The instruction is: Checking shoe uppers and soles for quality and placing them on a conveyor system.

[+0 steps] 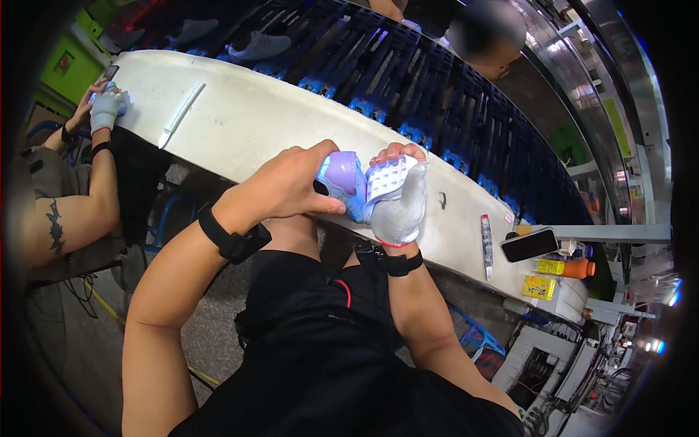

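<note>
Between my two hands, above the near edge of the white workbench, is a purple and blue shoe [344, 173] with a white patterned sole [387, 177]. My left hand [295, 182] is bare and curls its thumb and fingers around the purple end. My right hand [403, 200] wears a grey glove with bare fingertips. It grips the sole side, its fingers bent over the far edge. The sole faces up toward me and the shoe looks bent in the middle. Part of it is hidden behind the glove. A small dark piece [442, 199] lies right of the glove.
On the bench [277, 127] lie a utility knife [486, 247], a phone [529, 245] and a long white tool [182, 115]. An orange bottle [579, 268] and yellow boxes [539, 287] stand right. Beyond runs a dark slatted conveyor carrying shoes [260, 46]. A co-worker's gloved hand [107, 111] works left.
</note>
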The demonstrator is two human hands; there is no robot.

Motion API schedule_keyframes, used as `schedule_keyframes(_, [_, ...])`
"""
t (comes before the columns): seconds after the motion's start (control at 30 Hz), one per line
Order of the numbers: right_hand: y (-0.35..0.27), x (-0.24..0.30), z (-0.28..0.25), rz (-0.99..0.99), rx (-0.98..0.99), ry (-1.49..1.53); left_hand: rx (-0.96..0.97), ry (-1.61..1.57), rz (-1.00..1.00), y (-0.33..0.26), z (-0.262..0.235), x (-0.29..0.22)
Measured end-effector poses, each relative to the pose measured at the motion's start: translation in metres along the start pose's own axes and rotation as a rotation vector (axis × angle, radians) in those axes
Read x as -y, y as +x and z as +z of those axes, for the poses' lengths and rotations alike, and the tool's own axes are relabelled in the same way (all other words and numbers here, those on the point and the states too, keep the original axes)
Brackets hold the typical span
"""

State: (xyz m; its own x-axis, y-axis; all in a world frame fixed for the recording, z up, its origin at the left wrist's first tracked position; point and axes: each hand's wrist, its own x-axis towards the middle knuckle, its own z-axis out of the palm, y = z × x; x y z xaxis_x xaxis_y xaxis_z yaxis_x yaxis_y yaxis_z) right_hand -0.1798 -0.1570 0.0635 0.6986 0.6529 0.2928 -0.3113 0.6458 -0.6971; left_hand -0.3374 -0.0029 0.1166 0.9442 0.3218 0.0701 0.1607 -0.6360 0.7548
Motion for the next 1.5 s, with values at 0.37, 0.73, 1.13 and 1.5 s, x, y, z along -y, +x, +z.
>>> schedule_keyframes(0.37, [-0.011, 0.029, 0.009, 0.100, 0.119, -0.545, 0.078, 0.215, 0.092, 0.030, -0.003, -0.034])
schedule_keyframes(0.73, [-0.033, 0.072, -0.005, 0.115, 0.046, -0.445, 0.016, 0.301, 0.357, 0.025, 0.043, -0.083])
schedule_keyframes(1.13, [-0.085, 0.059, -0.031, -0.126, 0.466, -1.347, 0.276, -0.003, 0.054, -0.055, -0.021, -0.075])
schedule_keyframes(1.5, [-0.057, 0.046, -0.013, -0.251, 0.628, -1.436, -0.261, -0.354, -0.188, -0.100, 0.052, 0.005])
